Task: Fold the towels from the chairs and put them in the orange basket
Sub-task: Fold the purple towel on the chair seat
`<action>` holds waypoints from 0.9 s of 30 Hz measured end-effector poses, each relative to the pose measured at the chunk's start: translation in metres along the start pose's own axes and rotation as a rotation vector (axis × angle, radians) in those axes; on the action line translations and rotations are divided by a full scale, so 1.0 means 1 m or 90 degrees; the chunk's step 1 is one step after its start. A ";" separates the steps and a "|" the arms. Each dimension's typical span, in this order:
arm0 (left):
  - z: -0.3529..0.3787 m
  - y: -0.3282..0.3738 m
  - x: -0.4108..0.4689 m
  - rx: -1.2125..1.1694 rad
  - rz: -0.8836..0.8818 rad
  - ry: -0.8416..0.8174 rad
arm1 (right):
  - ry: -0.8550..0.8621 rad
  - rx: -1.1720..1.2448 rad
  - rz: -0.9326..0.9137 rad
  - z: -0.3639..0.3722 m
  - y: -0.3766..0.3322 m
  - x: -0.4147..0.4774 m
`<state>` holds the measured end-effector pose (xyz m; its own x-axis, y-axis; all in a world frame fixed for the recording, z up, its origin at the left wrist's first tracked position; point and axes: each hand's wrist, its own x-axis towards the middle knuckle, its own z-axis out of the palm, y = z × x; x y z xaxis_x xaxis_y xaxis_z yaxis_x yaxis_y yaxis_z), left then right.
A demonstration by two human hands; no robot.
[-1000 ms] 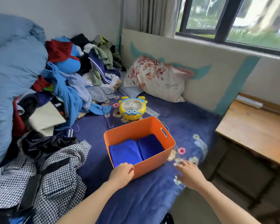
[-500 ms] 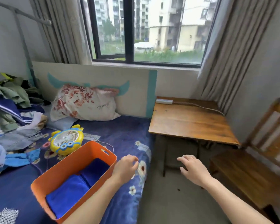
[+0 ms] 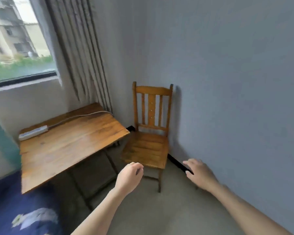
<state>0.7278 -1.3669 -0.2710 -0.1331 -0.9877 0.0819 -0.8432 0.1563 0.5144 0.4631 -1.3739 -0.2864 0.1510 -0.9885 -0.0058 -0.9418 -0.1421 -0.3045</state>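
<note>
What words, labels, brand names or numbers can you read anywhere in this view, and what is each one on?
None can be read.
Power strip on the table: any marking is too blurred to read.
Chair: no lettering; the pale dots on its back slat are not characters.
Bed cover: flower print only.
Buildings through the window: too blurred for any sign.

The left hand (image 3: 129,177) and the right hand (image 3: 199,173) are both bare. The two forearms (image 3: 98,216) are bare too, as far as the lower edge of the view shows them. The view is a little blurred, so finer details of the fingers cannot be told.
</note>
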 end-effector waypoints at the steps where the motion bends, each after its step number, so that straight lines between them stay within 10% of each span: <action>1: 0.011 0.014 0.013 -0.005 0.030 -0.023 | 0.014 -0.006 0.047 -0.004 0.018 -0.011; 8: 0.124 0.136 0.070 -0.005 0.283 -0.288 | 0.076 0.006 0.436 -0.008 0.122 -0.153; 18: 0.244 0.260 0.003 0.038 0.628 -0.583 | 0.169 0.100 0.963 0.024 0.091 -0.377; 27: 0.326 0.376 -0.142 0.096 0.815 -0.685 | 0.283 0.195 1.158 0.055 0.098 -0.523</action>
<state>0.2600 -1.1678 -0.3673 -0.9436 0.2057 -0.2594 0.0523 0.8663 0.4967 0.3085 -0.8680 -0.3655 -0.9509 0.1455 -0.2732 0.2386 0.9068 -0.3475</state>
